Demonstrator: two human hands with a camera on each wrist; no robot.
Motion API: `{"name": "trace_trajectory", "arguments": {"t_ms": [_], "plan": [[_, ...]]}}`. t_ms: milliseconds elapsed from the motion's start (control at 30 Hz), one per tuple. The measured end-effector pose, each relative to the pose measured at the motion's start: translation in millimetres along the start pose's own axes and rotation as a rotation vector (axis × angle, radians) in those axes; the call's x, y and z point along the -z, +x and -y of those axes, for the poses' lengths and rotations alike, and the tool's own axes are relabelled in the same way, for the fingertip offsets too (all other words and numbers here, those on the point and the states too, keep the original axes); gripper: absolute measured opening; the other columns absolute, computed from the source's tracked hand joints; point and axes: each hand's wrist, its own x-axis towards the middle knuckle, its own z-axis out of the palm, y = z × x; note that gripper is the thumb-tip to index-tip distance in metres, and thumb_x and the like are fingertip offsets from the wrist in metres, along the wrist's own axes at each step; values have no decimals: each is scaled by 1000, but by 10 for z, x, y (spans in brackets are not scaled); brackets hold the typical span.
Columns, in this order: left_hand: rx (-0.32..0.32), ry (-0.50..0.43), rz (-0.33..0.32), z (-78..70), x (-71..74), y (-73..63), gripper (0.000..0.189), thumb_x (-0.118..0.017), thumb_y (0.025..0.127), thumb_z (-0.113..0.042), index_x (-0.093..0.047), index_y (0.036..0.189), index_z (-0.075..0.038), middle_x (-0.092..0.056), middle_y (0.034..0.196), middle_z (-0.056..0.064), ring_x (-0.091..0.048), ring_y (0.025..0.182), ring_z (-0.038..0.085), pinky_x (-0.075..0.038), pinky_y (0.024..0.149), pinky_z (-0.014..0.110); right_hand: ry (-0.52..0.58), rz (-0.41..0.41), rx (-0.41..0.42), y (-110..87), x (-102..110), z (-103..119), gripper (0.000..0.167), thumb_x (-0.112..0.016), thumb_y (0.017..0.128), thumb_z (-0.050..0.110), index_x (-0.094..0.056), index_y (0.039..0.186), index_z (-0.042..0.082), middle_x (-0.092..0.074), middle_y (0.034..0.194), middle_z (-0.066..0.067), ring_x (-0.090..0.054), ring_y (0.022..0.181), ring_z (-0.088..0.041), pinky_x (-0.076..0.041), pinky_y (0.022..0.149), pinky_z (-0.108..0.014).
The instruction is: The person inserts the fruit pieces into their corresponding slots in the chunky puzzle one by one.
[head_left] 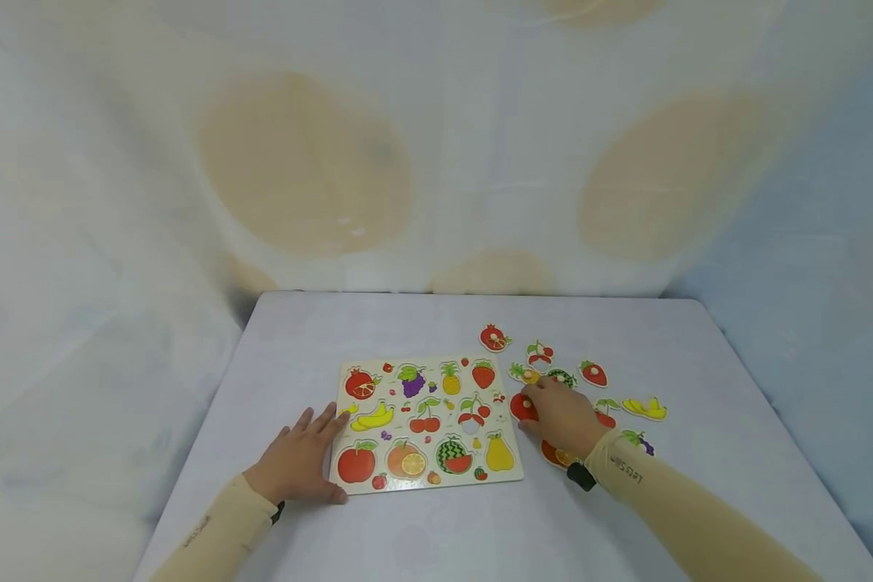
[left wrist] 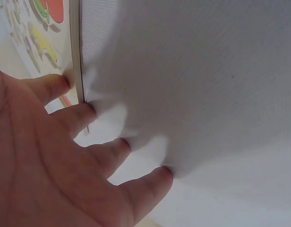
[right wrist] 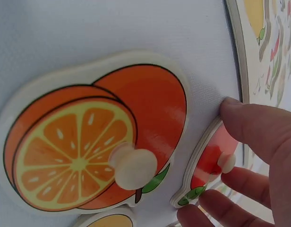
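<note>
A fruit puzzle board (head_left: 436,481) lies on the table, its printed spaces showing fruit. My left hand (head_left: 301,457) rests at its left edge with fingers spread; in the left wrist view one fingertip of the left hand (left wrist: 46,142) is on the board and others touch the table. My right hand (head_left: 563,416) is over the loose pieces right of the board. In the right wrist view, the thumb and fingers of the right hand (right wrist: 259,165) are spread around a red apple piece (right wrist: 209,158) with a wooden knob. A fingertip is close to the knob, the thumb apart from it.
An orange piece (right wrist: 150,104) with a knob lies beside the apple piece. Other loose pieces include a pomegranate (head_left: 493,338), cherries (head_left: 539,354), a strawberry (head_left: 593,373), bananas (head_left: 645,409) and a watermelon (head_left: 562,377). A cloth backdrop (head_left: 480,178) stands behind the table.
</note>
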Motion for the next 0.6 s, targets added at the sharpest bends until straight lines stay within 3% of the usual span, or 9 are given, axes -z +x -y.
{"name": "trace_trajectory", "arguments": {"t_ms": [200, 400, 600], "plan": [[-19, -7, -16, 16, -6, 1, 120, -91, 55, -59, -39, 154, -13, -28, 162, 8, -28, 140, 51, -32, 101, 73, 54, 4, -76, 30, -22, 13, 64, -86, 77, 43, -65, 121, 2, -62, 115, -16, -60, 102, -30, -53, 92, -48], [-14, -21, -27, 7, 19, -8, 120, -92, 54, -57, -40, 154, -14, -32, 161, 4, -28, 140, 52, -32, 100, 74, 144, 34, -176, 82, -14, 35, 57, -89, 72, 39, -68, 112, 3, -59, 100, -9, -56, 89, -25, -56, 84, -43], [-10, -27, -17, -18, 26, -12, 118, -92, 54, -57, -42, 153, -17, -30, 161, 4, -27, 140, 52, -31, 101, 74, 152, 45, -191, 105, -25, 17, 61, -92, 67, 37, -66, 111, 4, -57, 98, -8, -54, 85, -24, -56, 80, -41]]}}
